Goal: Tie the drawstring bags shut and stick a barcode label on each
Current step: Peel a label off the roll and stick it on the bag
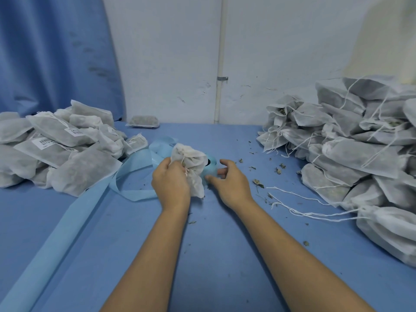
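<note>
My left hand [170, 180] grips a white fabric drawstring bag [189, 164] by its gathered neck, upright at the middle of the blue table [216, 233]. My right hand [227, 180] sits just to the bag's right with fingers loosely curved, its fingertips touching the light blue label roll [210, 168] behind the bag. The roll's light blue backing strip [74, 212] trails off to the left front. On the left lies a heap of tied bags with barcode labels [58, 149]. A pile of bags with loose strings [351, 158] rises on the right.
One flat bag [143, 121] lies alone by the white wall at the back. Dried herb crumbs [258, 183] and loose white strings [299, 206] are scattered right of my hands. A blue curtain [51, 55] hangs at the back left.
</note>
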A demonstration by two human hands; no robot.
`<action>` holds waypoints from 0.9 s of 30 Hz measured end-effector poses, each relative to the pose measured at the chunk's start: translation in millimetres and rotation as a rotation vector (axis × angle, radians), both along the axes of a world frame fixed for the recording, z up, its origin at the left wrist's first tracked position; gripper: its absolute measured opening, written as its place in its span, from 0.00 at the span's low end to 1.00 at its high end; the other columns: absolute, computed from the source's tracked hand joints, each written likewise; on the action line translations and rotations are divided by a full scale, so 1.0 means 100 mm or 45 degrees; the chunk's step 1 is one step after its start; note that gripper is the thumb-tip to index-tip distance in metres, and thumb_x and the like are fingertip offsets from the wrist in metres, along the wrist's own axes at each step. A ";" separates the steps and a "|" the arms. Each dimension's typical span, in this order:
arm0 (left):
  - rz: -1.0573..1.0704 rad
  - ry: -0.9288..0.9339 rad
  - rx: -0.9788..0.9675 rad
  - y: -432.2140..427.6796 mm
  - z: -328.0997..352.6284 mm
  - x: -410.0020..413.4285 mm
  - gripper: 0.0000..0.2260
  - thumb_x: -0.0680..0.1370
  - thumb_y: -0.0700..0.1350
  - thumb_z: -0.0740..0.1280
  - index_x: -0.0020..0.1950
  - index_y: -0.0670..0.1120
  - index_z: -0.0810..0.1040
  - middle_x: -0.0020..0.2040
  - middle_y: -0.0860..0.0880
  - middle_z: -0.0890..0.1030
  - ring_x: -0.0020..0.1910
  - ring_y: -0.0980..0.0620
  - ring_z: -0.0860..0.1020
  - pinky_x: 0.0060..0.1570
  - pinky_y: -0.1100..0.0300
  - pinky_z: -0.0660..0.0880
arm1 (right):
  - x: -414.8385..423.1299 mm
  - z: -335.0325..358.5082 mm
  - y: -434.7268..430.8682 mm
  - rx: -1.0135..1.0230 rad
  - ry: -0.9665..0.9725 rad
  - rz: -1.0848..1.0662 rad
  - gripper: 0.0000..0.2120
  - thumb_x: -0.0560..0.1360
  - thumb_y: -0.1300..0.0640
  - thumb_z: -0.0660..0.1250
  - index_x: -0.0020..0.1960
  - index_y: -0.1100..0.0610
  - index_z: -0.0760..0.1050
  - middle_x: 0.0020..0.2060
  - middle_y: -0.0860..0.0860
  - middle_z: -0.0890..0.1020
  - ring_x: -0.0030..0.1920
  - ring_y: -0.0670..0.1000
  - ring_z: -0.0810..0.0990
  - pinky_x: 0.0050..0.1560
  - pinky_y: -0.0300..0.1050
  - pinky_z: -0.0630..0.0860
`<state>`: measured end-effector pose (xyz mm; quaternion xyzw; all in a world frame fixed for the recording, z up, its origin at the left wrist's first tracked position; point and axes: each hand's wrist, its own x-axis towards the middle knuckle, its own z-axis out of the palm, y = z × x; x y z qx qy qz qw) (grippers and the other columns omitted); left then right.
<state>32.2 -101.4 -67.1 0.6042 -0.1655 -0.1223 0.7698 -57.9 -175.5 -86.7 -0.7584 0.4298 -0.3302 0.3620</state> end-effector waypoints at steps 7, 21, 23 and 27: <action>0.041 -0.044 -0.050 0.01 -0.02 0.02 0.19 0.71 0.33 0.59 0.24 0.49 0.60 0.19 0.57 0.62 0.22 0.57 0.60 0.21 0.66 0.57 | 0.22 0.05 0.08 0.020 0.088 -0.013 0.28 0.71 0.49 0.72 0.63 0.57 0.63 0.53 0.50 0.72 0.49 0.51 0.73 0.45 0.43 0.68; 0.147 -0.100 -0.097 0.02 0.00 -0.01 0.17 0.71 0.33 0.59 0.26 0.48 0.61 0.20 0.54 0.63 0.28 0.51 0.60 0.30 0.57 0.58 | 0.28 0.01 0.09 -0.080 0.146 -0.258 0.32 0.71 0.44 0.72 0.66 0.59 0.65 0.60 0.53 0.77 0.60 0.54 0.75 0.58 0.50 0.72; 0.156 -0.119 -0.085 0.01 0.00 -0.02 0.17 0.71 0.33 0.60 0.26 0.48 0.61 0.22 0.52 0.62 0.28 0.51 0.59 0.30 0.57 0.58 | 0.22 0.01 0.07 -0.047 0.090 -0.234 0.28 0.72 0.46 0.72 0.65 0.57 0.67 0.59 0.51 0.78 0.58 0.52 0.77 0.53 0.47 0.73; 0.141 -0.178 -0.032 0.02 -0.03 -0.05 0.16 0.72 0.35 0.61 0.27 0.46 0.62 0.25 0.51 0.62 0.29 0.50 0.60 0.30 0.57 0.58 | 0.14 0.00 0.03 -0.037 0.039 -0.242 0.21 0.75 0.50 0.70 0.64 0.57 0.69 0.58 0.49 0.79 0.55 0.50 0.78 0.46 0.41 0.70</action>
